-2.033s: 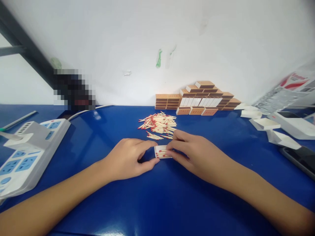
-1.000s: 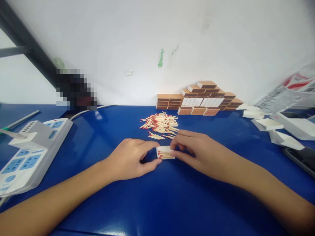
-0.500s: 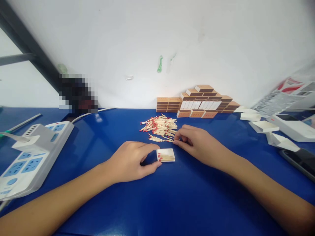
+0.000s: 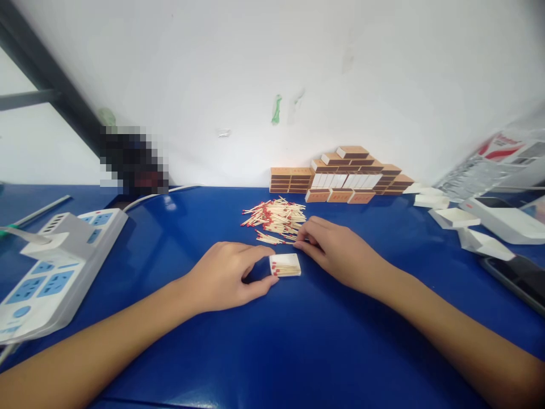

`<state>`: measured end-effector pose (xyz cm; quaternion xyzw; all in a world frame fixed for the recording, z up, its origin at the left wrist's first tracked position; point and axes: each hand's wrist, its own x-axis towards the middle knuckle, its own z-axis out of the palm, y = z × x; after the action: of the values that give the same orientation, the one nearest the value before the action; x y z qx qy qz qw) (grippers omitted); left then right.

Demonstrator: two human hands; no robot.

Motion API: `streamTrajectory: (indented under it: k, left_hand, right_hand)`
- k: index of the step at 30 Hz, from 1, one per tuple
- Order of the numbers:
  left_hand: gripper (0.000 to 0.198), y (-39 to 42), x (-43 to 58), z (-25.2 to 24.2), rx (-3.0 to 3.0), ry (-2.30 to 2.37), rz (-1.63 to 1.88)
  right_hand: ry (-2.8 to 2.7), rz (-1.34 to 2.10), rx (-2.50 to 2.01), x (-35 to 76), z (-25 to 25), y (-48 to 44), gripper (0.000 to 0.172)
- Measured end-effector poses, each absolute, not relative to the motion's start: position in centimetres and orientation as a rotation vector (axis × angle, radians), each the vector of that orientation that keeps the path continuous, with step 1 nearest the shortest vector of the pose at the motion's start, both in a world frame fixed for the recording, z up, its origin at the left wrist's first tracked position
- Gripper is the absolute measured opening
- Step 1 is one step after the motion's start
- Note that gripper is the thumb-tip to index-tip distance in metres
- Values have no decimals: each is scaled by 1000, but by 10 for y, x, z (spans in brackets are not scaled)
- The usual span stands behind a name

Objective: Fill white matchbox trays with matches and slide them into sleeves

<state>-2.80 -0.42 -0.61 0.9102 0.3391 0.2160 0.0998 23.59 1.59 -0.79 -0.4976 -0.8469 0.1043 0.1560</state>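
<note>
A small white matchbox tray [image 4: 293,259] lies on the blue table with several red-headed matches inside, heads toward the left. My left hand [image 4: 230,277] grips its left end, thumb at the near corner and forefinger at the far one. Just beyond the tray is a loose heap of matches [image 4: 279,216], with a few more lying at its near edge. At the right of those, my right hand [image 4: 330,244] is closed in a pinch, thumb against forefinger, on a match [image 4: 289,243]. Most of that match is hidden by the fingertips.
Stacked matchboxes [image 4: 293,172] stand against the wall behind the heap. A power strip [image 4: 63,272] with a plugged-in adapter sits at left. Folded white paper pieces [image 4: 453,217], a white box [image 4: 506,220], a dark phone [image 4: 517,278] and a plastic-wrapped pack [image 4: 481,165] are at right.
My right hand has shifted slightly left along the near edge of the heap. My left hand still holds the tray in the same spot.
</note>
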Motion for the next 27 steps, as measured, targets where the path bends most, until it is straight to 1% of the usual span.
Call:
streamTrajectory:
  k: [6, 15, 20, 27]
  left_hand:
    - [31, -6, -27, -5, 2705, 1000, 642]
    - [31, -5, -27, -5, 2719, 1019, 629]
    - [31, -4, -27, -4, 2709, 1071, 604]
    - [31, -4, -27, -3, 2707, 1068, 611]
  right_hand:
    - [-2408, 284, -1377, 239, -9, 18, 6]
    - [-2461, 304, -1428, 244, -6, 20, 14]
    - [-2441, 344, -1335, 250, 4, 14, 17]
    - [-2544, 468, -1241, 236, 13, -4, 15]
